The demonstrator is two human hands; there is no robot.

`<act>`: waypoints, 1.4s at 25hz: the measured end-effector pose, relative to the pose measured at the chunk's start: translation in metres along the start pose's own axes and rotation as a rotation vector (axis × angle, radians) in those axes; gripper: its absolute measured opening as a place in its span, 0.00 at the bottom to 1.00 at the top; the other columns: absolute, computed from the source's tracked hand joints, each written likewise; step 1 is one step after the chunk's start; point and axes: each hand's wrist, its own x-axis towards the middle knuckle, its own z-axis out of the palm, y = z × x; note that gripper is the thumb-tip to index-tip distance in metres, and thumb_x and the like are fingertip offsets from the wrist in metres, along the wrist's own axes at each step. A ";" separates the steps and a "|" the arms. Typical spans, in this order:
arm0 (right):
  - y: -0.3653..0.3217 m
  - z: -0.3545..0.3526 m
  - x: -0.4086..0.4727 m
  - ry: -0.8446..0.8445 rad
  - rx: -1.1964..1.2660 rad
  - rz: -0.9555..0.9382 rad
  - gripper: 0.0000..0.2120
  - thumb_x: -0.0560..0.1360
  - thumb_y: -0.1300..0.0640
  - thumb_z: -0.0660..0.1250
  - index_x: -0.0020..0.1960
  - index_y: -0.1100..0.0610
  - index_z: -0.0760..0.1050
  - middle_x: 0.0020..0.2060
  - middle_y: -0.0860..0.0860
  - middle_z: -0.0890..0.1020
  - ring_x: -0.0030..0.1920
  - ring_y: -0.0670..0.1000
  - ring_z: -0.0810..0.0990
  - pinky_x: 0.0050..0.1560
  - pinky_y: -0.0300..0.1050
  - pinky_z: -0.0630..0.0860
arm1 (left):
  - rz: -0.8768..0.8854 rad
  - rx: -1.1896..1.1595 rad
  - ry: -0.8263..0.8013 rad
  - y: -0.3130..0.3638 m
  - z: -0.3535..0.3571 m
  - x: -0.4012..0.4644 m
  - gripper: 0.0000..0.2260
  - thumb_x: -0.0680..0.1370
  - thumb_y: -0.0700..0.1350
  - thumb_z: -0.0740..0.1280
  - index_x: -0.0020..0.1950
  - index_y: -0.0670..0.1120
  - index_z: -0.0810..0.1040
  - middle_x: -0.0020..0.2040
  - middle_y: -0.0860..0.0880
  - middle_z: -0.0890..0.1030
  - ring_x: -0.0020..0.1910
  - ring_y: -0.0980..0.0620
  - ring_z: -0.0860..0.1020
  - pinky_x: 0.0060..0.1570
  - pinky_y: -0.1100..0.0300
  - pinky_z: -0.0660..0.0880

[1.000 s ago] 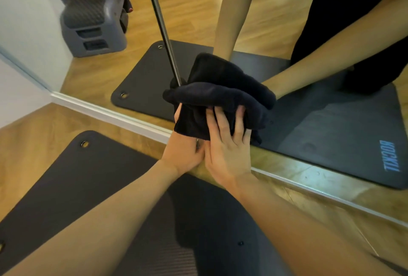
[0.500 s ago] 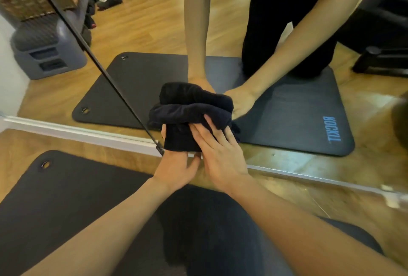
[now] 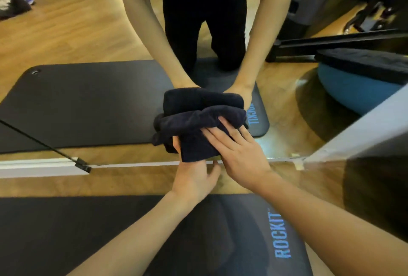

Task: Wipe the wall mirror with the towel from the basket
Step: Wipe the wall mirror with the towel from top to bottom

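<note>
Both my hands press a bunched dark towel against the mirror, low down, just above its bottom edge. My left hand is under the towel, fingers hidden behind the cloth, so I can't tell how they sit; thumb sticks out to the right. My right hand lies flat on the towel's right side, fingers spread and extended, pushing not pinching. Towel touches the glass and meets its own reflection. Black mat under my arms, blue "ROCKIT" lettering. Wood floor between mat and mirror. Blue ball reflected at right.
</note>
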 end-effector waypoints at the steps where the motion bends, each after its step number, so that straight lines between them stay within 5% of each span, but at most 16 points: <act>1: 0.017 -0.003 -0.013 0.002 -0.020 0.009 0.39 0.76 0.59 0.66 0.83 0.54 0.54 0.81 0.51 0.61 0.82 0.56 0.51 0.81 0.60 0.52 | 0.028 -0.001 -0.018 0.015 0.013 0.002 0.29 0.77 0.56 0.63 0.75 0.44 0.68 0.69 0.42 0.74 0.68 0.42 0.73 0.69 0.51 0.71; 6: 0.088 -0.021 -0.068 -0.012 -0.060 0.038 0.32 0.80 0.58 0.60 0.82 0.54 0.54 0.80 0.53 0.63 0.82 0.57 0.50 0.81 0.62 0.54 | 0.141 0.033 -0.039 0.072 0.077 0.014 0.30 0.77 0.56 0.58 0.76 0.45 0.62 0.71 0.39 0.72 0.71 0.33 0.70 0.70 0.39 0.70; 8: 0.114 -0.030 -0.090 -0.026 -0.090 0.063 0.31 0.81 0.57 0.59 0.81 0.53 0.54 0.80 0.53 0.62 0.82 0.57 0.50 0.81 0.62 0.52 | 0.172 0.029 -0.040 0.097 0.095 0.016 0.34 0.77 0.54 0.61 0.81 0.48 0.54 0.79 0.39 0.61 0.79 0.38 0.60 0.81 0.56 0.51; 10: 0.140 -0.040 -0.111 -0.041 -0.105 0.079 0.31 0.80 0.59 0.60 0.81 0.53 0.55 0.80 0.52 0.59 0.82 0.57 0.48 0.81 0.61 0.50 | 0.188 0.033 -0.048 0.124 0.111 0.018 0.39 0.77 0.51 0.64 0.83 0.46 0.49 0.81 0.36 0.52 0.81 0.39 0.53 0.76 0.68 0.35; 13: 0.176 -0.054 -0.137 -0.067 -0.123 0.095 0.33 0.80 0.59 0.62 0.81 0.53 0.54 0.79 0.52 0.59 0.82 0.56 0.47 0.80 0.62 0.53 | 0.256 -0.003 -0.060 0.158 0.137 0.019 0.41 0.76 0.47 0.66 0.83 0.46 0.46 0.79 0.30 0.45 0.79 0.29 0.51 0.81 0.49 0.52; 16: 0.202 -0.059 -0.157 -0.111 -0.158 0.114 0.35 0.79 0.60 0.63 0.81 0.52 0.51 0.79 0.53 0.58 0.82 0.57 0.45 0.80 0.64 0.55 | 0.328 -0.023 -0.026 0.179 0.159 0.023 0.41 0.74 0.45 0.65 0.82 0.46 0.46 0.77 0.31 0.40 0.76 0.23 0.52 0.74 0.36 0.64; 22: 0.208 -0.037 -0.180 -0.107 -0.155 0.220 0.32 0.80 0.61 0.61 0.80 0.53 0.53 0.80 0.55 0.55 0.81 0.64 0.47 0.79 0.68 0.55 | 0.317 0.096 -0.106 0.174 0.192 0.027 0.40 0.77 0.46 0.66 0.84 0.45 0.49 0.80 0.30 0.39 0.77 0.27 0.46 0.78 0.38 0.57; 26: 0.199 0.001 -0.192 -0.195 -0.170 0.300 0.30 0.81 0.60 0.63 0.80 0.59 0.57 0.79 0.62 0.63 0.80 0.71 0.51 0.76 0.73 0.58 | 0.336 0.171 -0.141 0.153 0.213 0.025 0.47 0.76 0.46 0.70 0.81 0.49 0.37 0.80 0.35 0.36 0.78 0.26 0.48 0.76 0.35 0.60; 29: 0.188 0.025 -0.205 -0.239 -0.194 0.320 0.27 0.79 0.60 0.67 0.76 0.66 0.65 0.73 0.67 0.70 0.77 0.75 0.58 0.76 0.74 0.55 | 0.364 0.289 -0.152 0.139 0.228 0.025 0.48 0.75 0.49 0.70 0.83 0.47 0.38 0.79 0.35 0.32 0.78 0.26 0.49 0.77 0.36 0.57; 35: 0.151 0.051 -0.213 -0.312 -0.153 0.374 0.43 0.68 0.56 0.79 0.77 0.63 0.61 0.73 0.67 0.69 0.75 0.73 0.51 0.72 0.68 0.55 | 0.380 0.347 -0.214 0.089 0.243 0.023 0.53 0.75 0.49 0.71 0.81 0.52 0.30 0.81 0.42 0.30 0.81 0.34 0.42 0.79 0.35 0.52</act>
